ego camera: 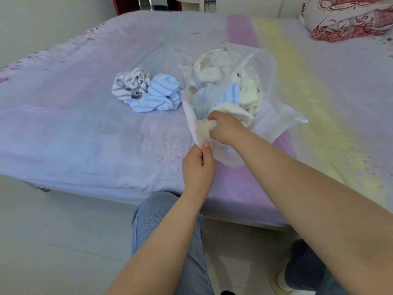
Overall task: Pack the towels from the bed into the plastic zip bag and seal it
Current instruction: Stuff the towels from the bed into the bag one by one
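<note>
The plastic zip bag is seen lying on the bed, its mouth turned toward the near edge of the bed and held wide. Several towels are already packed inside it — a white one at the far end, a blue striped piece in the middle and a cream one beside that. A cream towel is draped across the bag's mouth, partly in and partly out. One bunched end of that towel is gripped by the right hand, whose fingers are curled round the cloth just inside the opening. The near lip of the bag is pinched between thumb and fingers of the left hand, just in front of the right hand, so that the rim is kept lifted.

Two towels are left outside the bag, both on the bed just beyond its left side: a blue striped towel, crumpled and touching the plastic, and a grey striped towel, bunched against the far side of the blue one.

Well beyond the bag, at the far right corner of the bed, a red-patterned pillow is seen. In front of the bag, below the bed's edge, a leg in blue jeans is visible over the pale floor.
</note>
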